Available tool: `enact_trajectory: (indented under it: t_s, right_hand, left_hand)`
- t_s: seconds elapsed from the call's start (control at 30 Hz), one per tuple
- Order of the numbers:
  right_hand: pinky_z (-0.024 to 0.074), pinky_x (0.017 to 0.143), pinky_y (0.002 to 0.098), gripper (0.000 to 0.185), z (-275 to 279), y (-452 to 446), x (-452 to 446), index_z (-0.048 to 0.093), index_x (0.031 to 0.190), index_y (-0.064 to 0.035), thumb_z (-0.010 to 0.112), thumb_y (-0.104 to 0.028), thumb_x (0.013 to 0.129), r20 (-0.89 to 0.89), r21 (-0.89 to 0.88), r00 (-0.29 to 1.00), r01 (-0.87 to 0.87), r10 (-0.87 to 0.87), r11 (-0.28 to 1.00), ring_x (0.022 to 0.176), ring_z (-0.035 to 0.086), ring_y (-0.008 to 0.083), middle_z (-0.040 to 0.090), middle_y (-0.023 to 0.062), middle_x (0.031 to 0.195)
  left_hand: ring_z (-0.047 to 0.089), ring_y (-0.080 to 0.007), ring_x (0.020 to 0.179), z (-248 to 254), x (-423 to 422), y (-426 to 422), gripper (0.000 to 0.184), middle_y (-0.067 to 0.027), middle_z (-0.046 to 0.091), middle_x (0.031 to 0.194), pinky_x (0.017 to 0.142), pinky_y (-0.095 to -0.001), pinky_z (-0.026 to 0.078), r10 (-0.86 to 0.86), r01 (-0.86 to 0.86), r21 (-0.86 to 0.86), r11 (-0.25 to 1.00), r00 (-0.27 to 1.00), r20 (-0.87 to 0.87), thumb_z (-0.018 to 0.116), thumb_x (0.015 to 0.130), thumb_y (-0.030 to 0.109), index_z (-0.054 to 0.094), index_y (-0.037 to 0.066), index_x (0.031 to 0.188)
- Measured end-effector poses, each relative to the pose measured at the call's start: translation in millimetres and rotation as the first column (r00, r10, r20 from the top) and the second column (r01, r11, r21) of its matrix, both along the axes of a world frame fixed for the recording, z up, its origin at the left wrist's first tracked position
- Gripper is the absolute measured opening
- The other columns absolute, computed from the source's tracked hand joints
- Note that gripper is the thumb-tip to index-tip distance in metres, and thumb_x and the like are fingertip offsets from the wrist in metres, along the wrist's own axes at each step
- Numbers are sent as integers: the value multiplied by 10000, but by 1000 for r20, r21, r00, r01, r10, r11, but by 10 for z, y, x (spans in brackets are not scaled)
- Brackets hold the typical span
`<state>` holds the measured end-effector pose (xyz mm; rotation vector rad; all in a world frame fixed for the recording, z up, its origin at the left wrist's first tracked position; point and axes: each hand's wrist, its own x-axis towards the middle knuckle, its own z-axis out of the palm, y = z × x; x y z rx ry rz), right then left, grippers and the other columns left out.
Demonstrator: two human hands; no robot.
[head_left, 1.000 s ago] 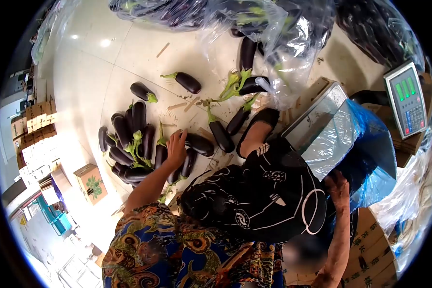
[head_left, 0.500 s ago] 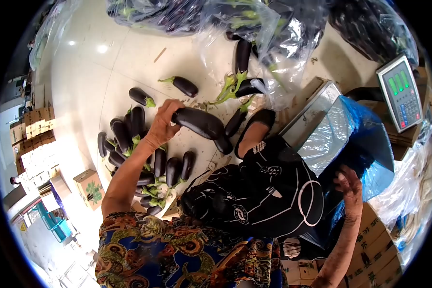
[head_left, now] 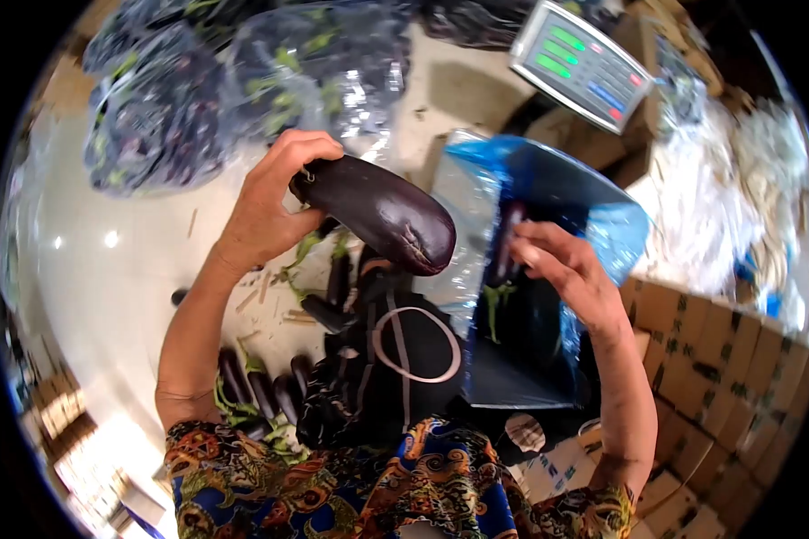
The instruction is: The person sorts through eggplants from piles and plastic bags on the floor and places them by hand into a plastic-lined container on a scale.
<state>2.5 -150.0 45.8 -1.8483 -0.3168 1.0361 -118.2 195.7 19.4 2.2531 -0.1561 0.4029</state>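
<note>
My left hand point(head_left: 274, 202) grips a large dark purple eggplant point(head_left: 382, 216) by its stem end, its rounded end pointing right and marked with a rough scar. My right hand point(head_left: 562, 265) hovers at a box lined with blue plastic point(head_left: 557, 386), its fingers loosely bent and a little apart. Just left of those fingertips, another eggplant point(head_left: 505, 256) with a green stem lies inside the box; whether they touch it I cannot tell. Several loose eggplants point(head_left: 261, 393) lie on the floor by my left forearm.
Clear plastic bags full of eggplants point(head_left: 157, 117) stand at the far side. A scale display point(head_left: 582, 65) with green digits rises beyond the box. Stacked cardboard point(head_left: 719, 350) and crumpled clear plastic point(head_left: 697, 216) lie at the right.
My left hand has carried the eggplant from above the floor pile toward the box. The view has swung right, and my right hand has moved to beside the eggplant in the box.
</note>
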Motion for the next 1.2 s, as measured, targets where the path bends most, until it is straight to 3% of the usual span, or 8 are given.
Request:
enact_trajectory:
  t_s: [0.43, 0.6, 0.7, 0.8, 0.87, 1.07, 1.17, 1.2]
  right_hand:
    - [557, 813, 366, 471, 116, -556, 77, 516, 1306, 13, 674, -188, 910, 340, -64, 940, 58, -33, 996, 980, 693, 298, 682, 222, 1091]
    - [553, 778, 378, 430, 44, -928, -47, 553, 1241, 29, 684, -200, 900, 376, -271, 927, 119, -8, 955, 917, 702, 306, 695, 210, 1034]
    - [538, 748, 406, 351, -88, -934, -104, 585, 1171, 6, 682, -179, 888, 378, -321, 923, 58, 72, 945, 871, 683, 360, 691, 213, 970]
    - [512, 749, 481, 275, -144, -807, -180, 603, 1097, -22, 663, -181, 881, 370, -469, 874, -116, 313, 876, 864, 640, 427, 672, 219, 936]
    - [495, 756, 503, 255, -262, -778, -262, 607, 1093, -50, 662, -171, 875, 375, -544, 818, -186, 436, 818, 894, 616, 425, 638, 208, 956]
    - [524, 697, 364, 251, -508, -727, -348, 609, 1124, 8, 651, -69, 888, 377, -321, 863, -220, 338, 921, 828, 692, 331, 675, 204, 931]
    - [521, 725, 329, 270, -669, -792, -353, 605, 1148, 22, 649, -67, 897, 251, -305, 926, -201, 282, 931, 840, 694, 246, 692, 168, 940]
    - [519, 740, 318, 283, -687, -758, -354, 602, 1161, 25, 648, -71, 899, 295, -313, 894, -242, 336, 918, 844, 690, 230, 696, 158, 944]
  left_hand:
    - [558, -380, 984, -136, 1347, -1827, 506, -167, 553, 1043, 829, -457, 451, -788, 817, -57, 574, 533, -308, 714, 694, 38, 553, 15, 1173]
    - [608, -408, 905, -695, 1385, -2522, 424, -178, 609, 946, 767, -464, 498, -688, 893, 190, 409, 438, -579, 710, 660, 27, 597, -9, 1067]
    - [652, -350, 935, -1006, 1449, -2809, 330, -186, 674, 921, 749, -422, 526, -691, 907, -31, 419, 297, -659, 715, 660, 47, 641, 27, 981]
    - [599, -393, 970, -1132, 1520, -2858, 492, -170, 647, 1111, 822, -458, 492, -636, 942, 164, 292, 320, -702, 748, 689, 120, 623, 85, 1164]
    - [575, -377, 984, -1059, 1422, -2641, 583, -187, 619, 1166, 862, -465, 471, -669, 840, 260, 477, 538, -512, 740, 734, 156, 569, 92, 1287]
    - [645, -292, 1066, -169, 743, -723, 540, -190, 632, 1210, 850, -372, 550, -485, 297, -614, 732, 859, -163, 644, 887, 251, 487, 61, 1367]
    - [643, -262, 1039, -659, -451, 7, 482, -159, 645, 1171, 915, -359, 532, 114, -344, -187, 920, 693, -712, 646, 905, 323, 532, 72, 1300]
    - [643, -250, 1017, -1225, -1071, 282, 463, -129, 651, 1149, 927, -352, 524, 168, -274, -32, 961, 673, -720, 646, 909, 357, 556, 76, 1266]
